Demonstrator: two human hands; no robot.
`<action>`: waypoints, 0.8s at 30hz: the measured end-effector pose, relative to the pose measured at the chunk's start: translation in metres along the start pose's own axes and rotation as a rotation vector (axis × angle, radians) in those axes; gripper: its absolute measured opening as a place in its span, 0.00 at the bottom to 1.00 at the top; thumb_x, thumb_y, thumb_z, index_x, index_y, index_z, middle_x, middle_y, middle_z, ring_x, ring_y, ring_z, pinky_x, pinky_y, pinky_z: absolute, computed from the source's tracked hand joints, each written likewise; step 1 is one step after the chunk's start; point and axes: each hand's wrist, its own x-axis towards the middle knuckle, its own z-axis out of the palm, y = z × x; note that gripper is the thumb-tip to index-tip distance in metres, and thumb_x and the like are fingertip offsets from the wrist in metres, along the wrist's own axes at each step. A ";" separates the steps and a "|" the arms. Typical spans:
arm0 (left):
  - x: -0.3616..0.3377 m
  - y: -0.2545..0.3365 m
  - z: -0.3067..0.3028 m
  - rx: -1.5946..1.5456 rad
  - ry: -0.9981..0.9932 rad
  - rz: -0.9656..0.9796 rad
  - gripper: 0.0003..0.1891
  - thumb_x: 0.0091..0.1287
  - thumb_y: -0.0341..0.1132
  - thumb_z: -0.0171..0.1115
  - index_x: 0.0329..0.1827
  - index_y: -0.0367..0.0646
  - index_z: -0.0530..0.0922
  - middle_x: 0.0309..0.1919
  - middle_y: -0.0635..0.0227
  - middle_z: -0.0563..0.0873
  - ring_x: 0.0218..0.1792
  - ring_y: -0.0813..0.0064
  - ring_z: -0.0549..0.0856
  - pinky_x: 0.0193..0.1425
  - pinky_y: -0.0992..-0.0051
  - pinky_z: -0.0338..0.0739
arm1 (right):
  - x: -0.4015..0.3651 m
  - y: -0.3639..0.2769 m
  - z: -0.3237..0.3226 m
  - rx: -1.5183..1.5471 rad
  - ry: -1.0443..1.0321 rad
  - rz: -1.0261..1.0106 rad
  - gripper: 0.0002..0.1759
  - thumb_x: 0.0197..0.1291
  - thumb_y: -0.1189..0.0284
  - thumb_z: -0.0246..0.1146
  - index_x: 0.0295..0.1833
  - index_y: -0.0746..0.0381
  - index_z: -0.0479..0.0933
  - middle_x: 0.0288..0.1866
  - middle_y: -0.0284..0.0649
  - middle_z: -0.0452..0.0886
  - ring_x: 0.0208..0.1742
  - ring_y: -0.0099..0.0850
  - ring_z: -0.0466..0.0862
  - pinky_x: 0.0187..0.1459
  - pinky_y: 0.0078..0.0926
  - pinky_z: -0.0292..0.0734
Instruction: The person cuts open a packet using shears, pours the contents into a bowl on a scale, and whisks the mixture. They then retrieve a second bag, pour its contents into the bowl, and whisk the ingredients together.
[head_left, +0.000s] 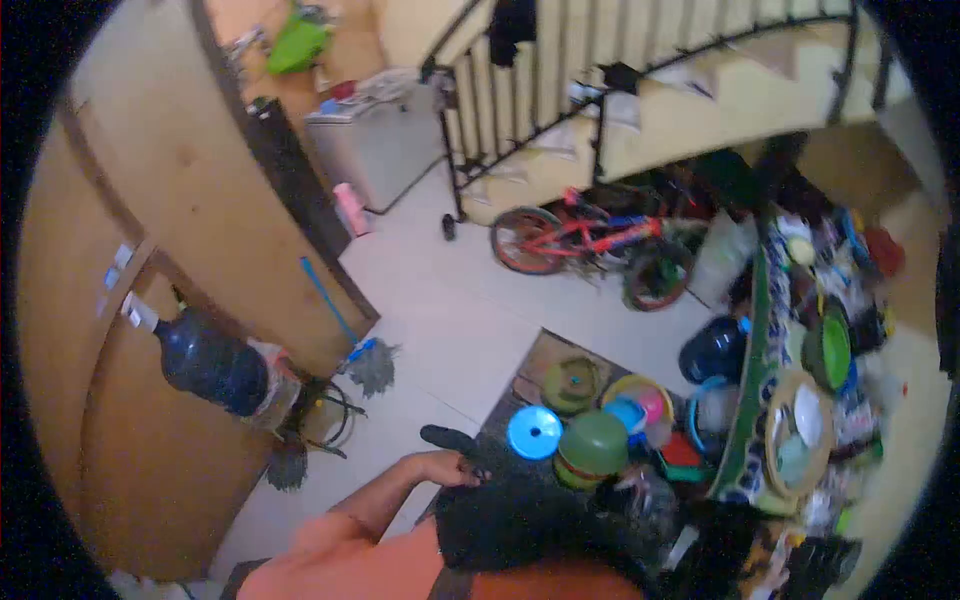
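Observation:
My left hand (450, 468) reaches in from the lower left, past an orange sleeve (325, 540). Its fingers curl at the edge of a black, cloth-like mass (515, 520) in front of my body; what they hold is too dark and blurred to make out. Just above the hand shows a dark, slipper-shaped object (450, 438). To the right of the hand are a blue round lid or stool top (535, 432) and a green bowl-shaped container (593, 445). My right hand is out of view.
A red bicycle (590, 238) lies by the stairs (700, 90). Kitchenware crowds a green-edged table (765, 340) at right, with a dark water jug (715, 348) beside it. At left, another large bottle (215, 360) stands near a blue-handled mop (370, 365) and a wooden door (190, 160).

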 end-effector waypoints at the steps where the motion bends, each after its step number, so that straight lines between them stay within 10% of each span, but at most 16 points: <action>1: -0.018 -0.015 -0.020 -0.142 0.008 0.070 0.26 0.68 0.47 0.53 0.64 0.41 0.71 0.54 0.59 0.81 0.52 0.67 0.80 0.56 0.67 0.72 | 0.011 -0.021 0.005 -0.027 -0.026 0.007 0.20 0.60 0.65 0.65 0.53 0.67 0.77 0.50 0.42 0.81 0.46 0.30 0.79 0.51 0.28 0.74; 4: -0.080 -0.035 -0.042 -0.524 0.100 0.843 0.37 0.70 0.60 0.48 0.75 0.45 0.59 0.73 0.58 0.63 0.73 0.61 0.62 0.74 0.62 0.53 | 0.043 -0.072 0.021 -0.074 -0.087 0.048 0.19 0.60 0.66 0.65 0.52 0.67 0.78 0.49 0.41 0.81 0.45 0.29 0.80 0.50 0.27 0.75; 7: -0.121 -0.050 -0.061 -0.448 -0.088 1.154 0.38 0.71 0.63 0.42 0.75 0.46 0.58 0.76 0.59 0.56 0.77 0.59 0.51 0.77 0.59 0.41 | 0.072 -0.120 0.029 -0.127 -0.141 0.074 0.19 0.60 0.66 0.65 0.51 0.67 0.78 0.48 0.41 0.82 0.44 0.29 0.80 0.49 0.27 0.75; 9: -0.096 -0.093 -0.055 -0.567 0.028 0.982 0.41 0.68 0.68 0.37 0.74 0.46 0.61 0.76 0.55 0.52 0.77 0.53 0.47 0.75 0.48 0.30 | 0.087 -0.160 0.028 -0.159 -0.174 0.089 0.18 0.60 0.66 0.65 0.51 0.66 0.78 0.47 0.40 0.82 0.44 0.28 0.80 0.49 0.27 0.75; 11: -0.062 -0.131 -0.056 -0.575 0.233 0.886 0.37 0.72 0.64 0.35 0.76 0.49 0.57 0.75 0.56 0.58 0.76 0.57 0.54 0.76 0.51 0.39 | 0.103 -0.205 0.021 -0.185 -0.194 0.115 0.18 0.60 0.66 0.65 0.50 0.66 0.78 0.46 0.40 0.82 0.43 0.28 0.80 0.48 0.26 0.75; 14: -0.024 -0.190 -0.087 -1.073 -0.035 0.368 0.34 0.73 0.61 0.37 0.75 0.51 0.59 0.71 0.59 0.66 0.72 0.58 0.63 0.74 0.54 0.49 | 0.141 -0.262 0.016 -0.202 -0.205 0.126 0.17 0.60 0.66 0.65 0.50 0.66 0.79 0.45 0.39 0.82 0.42 0.27 0.79 0.47 0.26 0.75; 16: -0.063 -0.177 -0.165 -0.108 0.160 -0.487 0.36 0.71 0.64 0.42 0.74 0.50 0.62 0.69 0.57 0.69 0.71 0.58 0.64 0.75 0.60 0.53 | 0.186 -0.293 0.030 -0.201 -0.217 0.076 0.17 0.60 0.66 0.66 0.50 0.66 0.79 0.43 0.38 0.82 0.40 0.26 0.79 0.46 0.25 0.75; 17: -0.062 -0.194 -0.187 -0.107 0.171 -0.489 0.36 0.71 0.64 0.42 0.74 0.50 0.62 0.69 0.57 0.69 0.71 0.58 0.64 0.75 0.60 0.53 | 0.210 -0.308 0.037 -0.213 -0.229 0.063 0.17 0.59 0.66 0.66 0.50 0.66 0.79 0.42 0.38 0.82 0.40 0.26 0.79 0.45 0.25 0.75; 20: -0.029 -0.282 -0.216 -0.732 0.412 0.487 0.33 0.71 0.61 0.46 0.73 0.52 0.64 0.68 0.64 0.71 0.69 0.61 0.67 0.74 0.60 0.54 | 0.295 -0.352 0.038 -0.263 -0.248 0.037 0.16 0.59 0.67 0.66 0.49 0.66 0.79 0.40 0.36 0.82 0.38 0.25 0.78 0.43 0.24 0.75; 24: -0.024 -0.293 -0.313 -0.689 0.544 0.713 0.38 0.69 0.64 0.46 0.74 0.47 0.62 0.70 0.63 0.68 0.70 0.63 0.65 0.73 0.65 0.57 | 0.400 -0.396 0.002 -0.322 -0.210 0.000 0.16 0.59 0.67 0.66 0.49 0.66 0.79 0.36 0.35 0.82 0.35 0.23 0.78 0.41 0.23 0.75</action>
